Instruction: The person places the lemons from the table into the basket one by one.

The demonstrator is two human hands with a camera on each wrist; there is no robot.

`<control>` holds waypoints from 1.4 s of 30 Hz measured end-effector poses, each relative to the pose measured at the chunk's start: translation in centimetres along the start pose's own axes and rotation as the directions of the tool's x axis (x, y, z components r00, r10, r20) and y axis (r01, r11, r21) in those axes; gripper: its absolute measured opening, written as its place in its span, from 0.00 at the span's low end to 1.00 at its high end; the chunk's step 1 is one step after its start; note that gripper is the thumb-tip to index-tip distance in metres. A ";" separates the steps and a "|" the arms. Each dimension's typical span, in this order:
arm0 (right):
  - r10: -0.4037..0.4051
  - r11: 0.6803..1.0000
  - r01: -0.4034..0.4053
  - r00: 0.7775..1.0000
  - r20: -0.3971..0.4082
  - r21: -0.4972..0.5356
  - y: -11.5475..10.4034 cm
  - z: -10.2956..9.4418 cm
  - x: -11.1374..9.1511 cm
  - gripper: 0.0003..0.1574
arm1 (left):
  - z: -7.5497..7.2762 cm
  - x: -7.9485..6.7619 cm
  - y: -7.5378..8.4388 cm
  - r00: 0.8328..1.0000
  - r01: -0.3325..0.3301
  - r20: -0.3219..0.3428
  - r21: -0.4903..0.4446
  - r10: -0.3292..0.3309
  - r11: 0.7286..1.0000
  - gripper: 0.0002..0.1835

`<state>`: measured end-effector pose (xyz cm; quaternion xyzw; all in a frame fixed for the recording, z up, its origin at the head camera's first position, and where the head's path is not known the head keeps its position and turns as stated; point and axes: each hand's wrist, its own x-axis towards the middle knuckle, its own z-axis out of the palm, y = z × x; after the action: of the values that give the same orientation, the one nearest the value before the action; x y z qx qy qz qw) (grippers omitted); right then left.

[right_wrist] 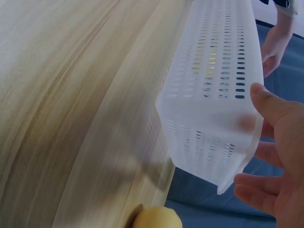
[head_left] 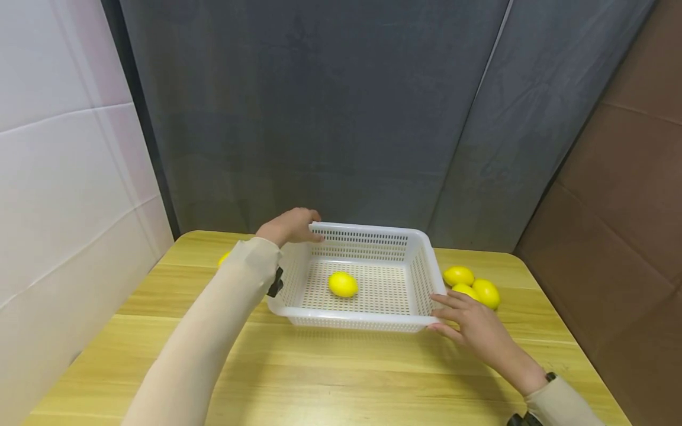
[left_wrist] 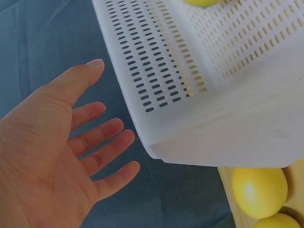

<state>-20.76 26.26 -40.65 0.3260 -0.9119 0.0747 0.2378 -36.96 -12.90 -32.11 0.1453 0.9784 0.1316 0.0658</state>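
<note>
White plastic made up the perforated basket (head_left: 351, 316), which stood on the wood-grain table (head_left: 341, 378) with one lemon (head_left: 343, 284) lying on its floor, left of the middle.

The left arm stretched forward along the basket's left side, its cream sleeve (head_left: 192, 337) reaching nearly to the hand. At the basket's far left corner the left hand (head_left: 290, 227) was unclenched and gripped nothing; the left wrist view showed its palm turned to the basket, the thumb extended, the fingers spread and slightly bent, and a gap between the fingertips and the rim.

The right forearm slanted in from the basket's near right side. At that near corner the right hand (head_left: 474, 322) lay palm inward with loosely extended fingers around the rim: the thumb met the near edge, while the other fingers reached along the right edge. It was not clenched, and how firmly it pressed could not be told.

Three more lemons (head_left: 486, 293) were clustered just right of the basket, partly behind the right hand. Left of the basket, another yellow fruit (head_left: 224, 258) showed past the sleeve, mostly hidden. Dark grey cloth (head_left: 319, 118) hung beyond the basket.
</note>
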 end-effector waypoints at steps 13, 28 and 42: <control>-0.008 1.000 0.008 1.000 -0.017 0.002 0.0 0.0 -0.1 0.15 | -1.9 -1.3 -1.9 0.999 -0.016 -0.039 -0.166 0.010 0.986 0.34; -0.009 1.000 0.008 1.000 -0.026 -0.008 0.0 0.0 -0.1 0.16 | -1.4 -3.5 -7.0 0.998 0.004 -0.055 -0.156 -0.013 0.988 0.34; -0.007 1.000 0.007 1.000 -0.027 -0.004 0.1 0.1 -0.3 0.15 | -0.6 -5.5 -10.7 0.997 0.067 -0.032 -0.129 -0.072 0.989 0.34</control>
<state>-20.65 26.44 -40.84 0.3278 -0.9075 0.0765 0.2511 -34.70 -24.55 -33.98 0.1042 0.9735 0.1940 0.0615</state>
